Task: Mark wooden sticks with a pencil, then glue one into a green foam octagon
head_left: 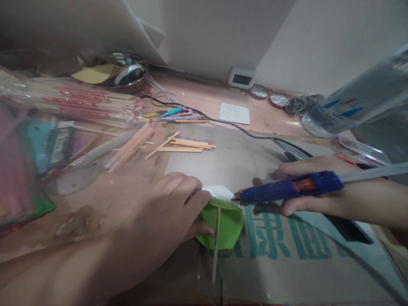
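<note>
My left hand (178, 208) pinches a green folded paper piece (231, 225) by its left side, thumb in front and fingers behind. A thin pale stick (216, 255) runs down across the front of the green paper and past its lower edge. White paper (219, 192) shows just behind its top edge. In my right hand (306, 187) is a blue hot glue gun (280, 189), with a clear glue stick (372, 171) coming out of its back. The nozzle points left, at the paper's upper right edge; whether it touches cannot be made out.
Several short wooden sticks (188, 146) lie beyond my left hand. At left are bagged skewers (89, 102), a metal bowl (127, 78) and rolled pink paper (130, 146). A black cable (229, 123) crosses the table toward a tilted clear bottle (353, 97) at right.
</note>
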Action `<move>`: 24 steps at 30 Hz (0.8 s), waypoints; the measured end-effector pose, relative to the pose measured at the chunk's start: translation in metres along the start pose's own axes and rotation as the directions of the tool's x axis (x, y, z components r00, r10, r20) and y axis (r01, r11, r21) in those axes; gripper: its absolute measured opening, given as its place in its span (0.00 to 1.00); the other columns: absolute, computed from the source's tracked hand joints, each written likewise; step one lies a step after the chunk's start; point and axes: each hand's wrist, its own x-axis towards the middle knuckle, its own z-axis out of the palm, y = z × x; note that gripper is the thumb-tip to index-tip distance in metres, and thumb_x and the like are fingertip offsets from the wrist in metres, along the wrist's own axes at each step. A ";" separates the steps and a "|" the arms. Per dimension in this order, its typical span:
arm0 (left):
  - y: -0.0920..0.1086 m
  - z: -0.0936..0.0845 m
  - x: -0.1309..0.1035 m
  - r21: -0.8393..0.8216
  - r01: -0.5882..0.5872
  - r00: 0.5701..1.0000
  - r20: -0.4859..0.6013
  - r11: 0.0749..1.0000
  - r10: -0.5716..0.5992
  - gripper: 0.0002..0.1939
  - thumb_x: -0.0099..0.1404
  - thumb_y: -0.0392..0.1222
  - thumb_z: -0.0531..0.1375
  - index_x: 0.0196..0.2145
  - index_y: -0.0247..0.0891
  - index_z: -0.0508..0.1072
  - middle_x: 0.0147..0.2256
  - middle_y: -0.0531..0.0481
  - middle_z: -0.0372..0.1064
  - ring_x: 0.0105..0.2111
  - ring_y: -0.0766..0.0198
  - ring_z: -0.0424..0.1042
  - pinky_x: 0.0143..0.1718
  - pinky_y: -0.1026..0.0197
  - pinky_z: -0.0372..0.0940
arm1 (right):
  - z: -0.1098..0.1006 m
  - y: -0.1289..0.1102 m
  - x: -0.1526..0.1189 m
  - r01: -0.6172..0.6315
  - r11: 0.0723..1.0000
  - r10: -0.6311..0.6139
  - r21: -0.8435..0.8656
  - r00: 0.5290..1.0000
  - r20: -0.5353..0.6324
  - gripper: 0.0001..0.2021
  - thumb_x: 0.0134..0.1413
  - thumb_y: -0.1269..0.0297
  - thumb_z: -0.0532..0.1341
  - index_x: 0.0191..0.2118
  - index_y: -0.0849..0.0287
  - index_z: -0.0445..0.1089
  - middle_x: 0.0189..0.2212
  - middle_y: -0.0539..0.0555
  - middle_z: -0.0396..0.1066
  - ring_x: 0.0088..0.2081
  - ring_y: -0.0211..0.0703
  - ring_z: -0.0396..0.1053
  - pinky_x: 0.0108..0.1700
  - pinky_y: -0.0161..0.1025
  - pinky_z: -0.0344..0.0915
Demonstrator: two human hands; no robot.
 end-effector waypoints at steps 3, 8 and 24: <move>0.000 -0.001 -0.001 -0.002 -0.002 1.000 -0.018 1.000 0.002 0.15 0.61 0.50 0.72 0.39 0.39 0.76 0.37 0.49 0.71 0.36 0.54 0.69 0.37 0.52 0.64 | -0.002 0.003 -0.003 -0.018 1.000 0.019 -0.024 0.999 0.041 0.21 0.50 0.42 0.72 0.30 0.55 0.72 0.21 0.46 0.68 0.23 0.39 0.62 0.25 0.35 0.54; 0.001 -0.006 0.000 0.010 -0.015 0.999 -0.045 1.000 0.015 0.14 0.62 0.48 0.72 0.37 0.39 0.76 0.36 0.50 0.72 0.34 0.56 0.69 0.36 0.55 0.63 | -0.006 0.002 -0.005 -0.028 1.000 0.029 -0.014 0.996 0.083 0.20 0.52 0.44 0.71 0.30 0.55 0.70 0.21 0.46 0.66 0.24 0.39 0.61 0.26 0.36 0.53; -0.003 -0.003 -0.001 -0.127 0.015 0.999 -0.030 0.992 -0.019 0.13 0.61 0.45 0.73 0.39 0.40 0.76 0.40 0.50 0.74 0.39 0.55 0.73 0.39 0.54 0.66 | -0.021 0.004 0.002 -0.075 0.983 0.134 0.166 0.914 -0.383 0.26 0.63 0.38 0.57 0.30 0.58 0.75 0.28 0.56 0.75 0.32 0.46 0.69 0.36 0.42 0.64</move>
